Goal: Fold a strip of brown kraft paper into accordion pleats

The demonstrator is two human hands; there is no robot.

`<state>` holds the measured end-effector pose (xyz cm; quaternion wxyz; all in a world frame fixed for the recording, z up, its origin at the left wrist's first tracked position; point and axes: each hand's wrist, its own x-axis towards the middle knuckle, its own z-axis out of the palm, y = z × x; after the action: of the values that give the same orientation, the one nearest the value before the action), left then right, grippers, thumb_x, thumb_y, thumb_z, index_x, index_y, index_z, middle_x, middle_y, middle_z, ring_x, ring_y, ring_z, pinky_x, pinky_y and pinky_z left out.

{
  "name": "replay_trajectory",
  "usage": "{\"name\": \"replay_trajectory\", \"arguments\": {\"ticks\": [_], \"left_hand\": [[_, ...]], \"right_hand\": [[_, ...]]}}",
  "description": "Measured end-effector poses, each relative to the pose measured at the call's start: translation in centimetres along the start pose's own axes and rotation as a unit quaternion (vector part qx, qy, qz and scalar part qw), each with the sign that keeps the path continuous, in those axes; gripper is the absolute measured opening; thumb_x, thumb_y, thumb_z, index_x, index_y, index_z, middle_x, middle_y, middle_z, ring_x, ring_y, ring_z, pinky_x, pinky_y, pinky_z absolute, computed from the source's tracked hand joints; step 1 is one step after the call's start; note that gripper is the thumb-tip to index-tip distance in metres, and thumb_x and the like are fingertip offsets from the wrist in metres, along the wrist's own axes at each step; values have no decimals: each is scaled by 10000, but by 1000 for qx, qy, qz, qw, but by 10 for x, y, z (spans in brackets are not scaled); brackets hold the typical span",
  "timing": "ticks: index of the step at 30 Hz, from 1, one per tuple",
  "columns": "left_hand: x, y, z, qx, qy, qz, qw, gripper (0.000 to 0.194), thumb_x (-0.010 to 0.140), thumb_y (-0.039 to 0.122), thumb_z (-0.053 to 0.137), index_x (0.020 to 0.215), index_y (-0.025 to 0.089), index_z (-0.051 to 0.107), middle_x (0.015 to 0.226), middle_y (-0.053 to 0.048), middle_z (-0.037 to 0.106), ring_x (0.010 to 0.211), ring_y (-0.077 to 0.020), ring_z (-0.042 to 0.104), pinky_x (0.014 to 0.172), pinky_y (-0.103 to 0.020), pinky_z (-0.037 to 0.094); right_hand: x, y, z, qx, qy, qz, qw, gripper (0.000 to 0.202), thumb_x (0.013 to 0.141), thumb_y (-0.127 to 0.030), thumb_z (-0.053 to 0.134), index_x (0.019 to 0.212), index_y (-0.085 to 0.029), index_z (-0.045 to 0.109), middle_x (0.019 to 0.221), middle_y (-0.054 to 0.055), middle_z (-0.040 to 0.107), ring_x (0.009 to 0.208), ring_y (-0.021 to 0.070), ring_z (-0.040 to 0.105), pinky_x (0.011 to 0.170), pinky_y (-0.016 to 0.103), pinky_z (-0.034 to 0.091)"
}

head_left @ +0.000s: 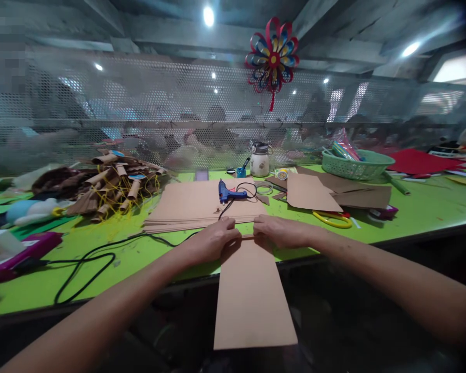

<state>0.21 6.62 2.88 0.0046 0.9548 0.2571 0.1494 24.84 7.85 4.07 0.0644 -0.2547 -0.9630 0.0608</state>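
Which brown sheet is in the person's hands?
The sheet overhanging the table, its far end in the left hand and right hand; the other sheets lie wholly on the table.

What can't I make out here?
From the head view:
Upper corners of the held brown sheet: covered by the left hand and right hand.
What lies behind the perforated screen: veiled by it and blurred.
Floor of the green basket: hidden by its wall.
Purple object, far left: cut by the picture edge.
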Motion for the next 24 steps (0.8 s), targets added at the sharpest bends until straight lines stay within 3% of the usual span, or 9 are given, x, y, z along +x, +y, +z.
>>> {"name": "replay_trajectory", "arguments": {"ticks": [4,11,16,18,21,24], "left_hand": [[-6,0,2,20,12,2,1000,243,939,203,422,995,161,654,849,-68,485,780,-167,470,657,-265,362],[-12,4,-2,80,-14,9,997,306,906,140,441,1151,183,619,898,-95,533,828,-193,497,677,-278,383],[8,-4,-20,-72,-93,-37,992,235,877,250,484,841,170,702,782,-40,561,709,-140,497,643,-238,363],[21,-10,-23,-153,-139,-101,973,242,853,307,501,820,156,687,719,-9,566,645,-121,473,595,-221,343],[37,-16,-20,-187,-116,-181,959,370,865,396,442,643,135,582,570,20,451,557,-105,360,523,-233,269],[40,-15,-16,-243,-126,-184,944,431,855,478,439,574,152,456,552,33,346,547,-99,290,508,-246,228]], "right_hand": [[-6,0,4,-20,12,-14,1000,222,730,18,544,881,-143,566,927,65,537,857,177,485,708,267,392],[-12,-6,25,-129,78,-25,988,108,866,-86,512,898,-141,600,855,75,558,873,215,463,697,303,396],[-17,-9,35,-182,111,-1,977,155,921,-116,456,953,-132,607,841,87,560,858,218,464,683,309,408],[-18,-10,37,-187,127,-9,974,164,931,-124,442,954,-125,605,841,89,558,835,211,465,692,316,419],[-21,-11,38,-188,162,-21,968,192,944,-134,411,972,-103,598,864,103,556,818,205,470,700,325,439],[-22,-13,37,-189,190,-36,963,233,951,-126,378,1056,-77,581,899,122,560,848,215,480,733,342,458]]}}
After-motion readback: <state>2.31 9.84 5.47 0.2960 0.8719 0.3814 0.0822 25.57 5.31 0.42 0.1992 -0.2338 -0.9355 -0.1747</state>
